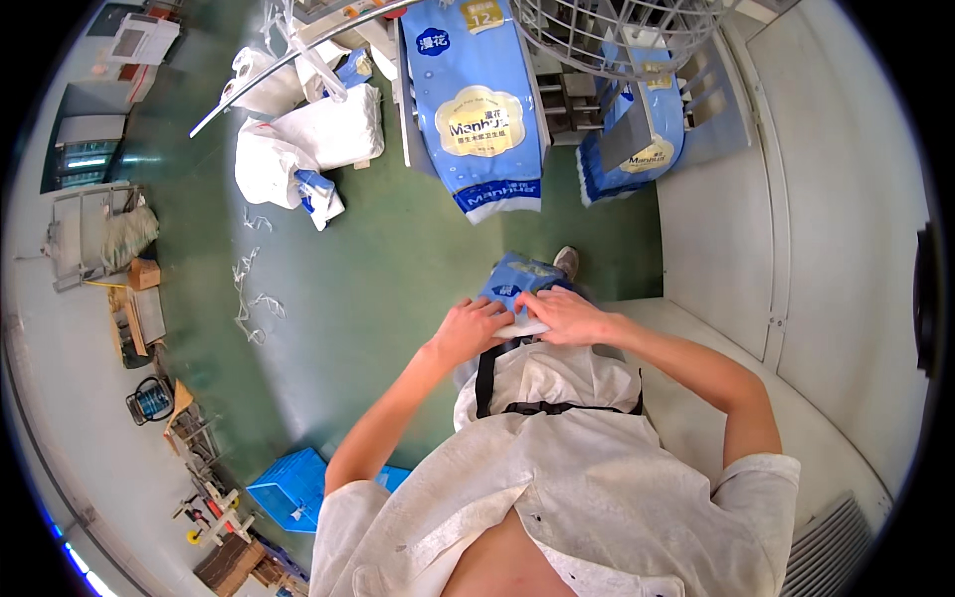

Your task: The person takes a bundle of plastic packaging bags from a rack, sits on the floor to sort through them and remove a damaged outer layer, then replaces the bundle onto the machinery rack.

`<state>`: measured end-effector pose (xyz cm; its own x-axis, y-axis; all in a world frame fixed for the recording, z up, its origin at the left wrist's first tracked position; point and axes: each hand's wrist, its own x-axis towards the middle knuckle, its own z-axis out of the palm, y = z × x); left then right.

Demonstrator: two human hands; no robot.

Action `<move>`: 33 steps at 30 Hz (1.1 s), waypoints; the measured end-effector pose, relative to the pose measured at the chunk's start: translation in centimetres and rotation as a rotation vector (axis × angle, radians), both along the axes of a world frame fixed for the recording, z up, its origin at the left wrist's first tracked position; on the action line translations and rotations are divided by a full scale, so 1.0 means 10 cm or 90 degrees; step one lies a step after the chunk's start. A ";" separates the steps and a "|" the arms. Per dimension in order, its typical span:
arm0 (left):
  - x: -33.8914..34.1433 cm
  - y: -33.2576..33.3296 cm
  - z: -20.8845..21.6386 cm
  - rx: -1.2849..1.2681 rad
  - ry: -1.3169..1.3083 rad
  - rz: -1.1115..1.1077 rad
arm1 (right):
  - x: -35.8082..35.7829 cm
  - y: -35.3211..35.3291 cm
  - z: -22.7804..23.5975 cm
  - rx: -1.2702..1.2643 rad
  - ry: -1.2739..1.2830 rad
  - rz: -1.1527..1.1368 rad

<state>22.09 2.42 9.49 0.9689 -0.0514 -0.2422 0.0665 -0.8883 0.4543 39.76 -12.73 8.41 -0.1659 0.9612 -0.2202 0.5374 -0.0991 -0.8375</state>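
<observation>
In front of my waist I hold a blue plastic packaging bag [517, 271] by its white edge. My left hand [472, 326] is closed on the left end of that edge, fingers bent. Opposite it, my right hand [565, 314] pinches the edge from the right, thumb and fingers curled inward. The two hands are a short gap apart, and the bag hangs away from me over my leg. Ahead, a large blue printed packaging bag [476, 65] lies draped over a machine's chute, its white-edged end hanging down.
More blue packaging [647, 144] hangs at the machine's right side, below a round wire guard [627, 35]. White sacks [328, 134] lie on the green floor, with white strings [244, 289] nearby. A blue crate [288, 488] stands at lower left. A pale panel wall [826, 199] rises to my right.
</observation>
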 end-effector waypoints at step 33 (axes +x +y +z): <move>-0.84 0.31 -0.49 -0.138 0.004 0.363 | -0.92 0.80 -0.14 -0.006 -0.218 -0.080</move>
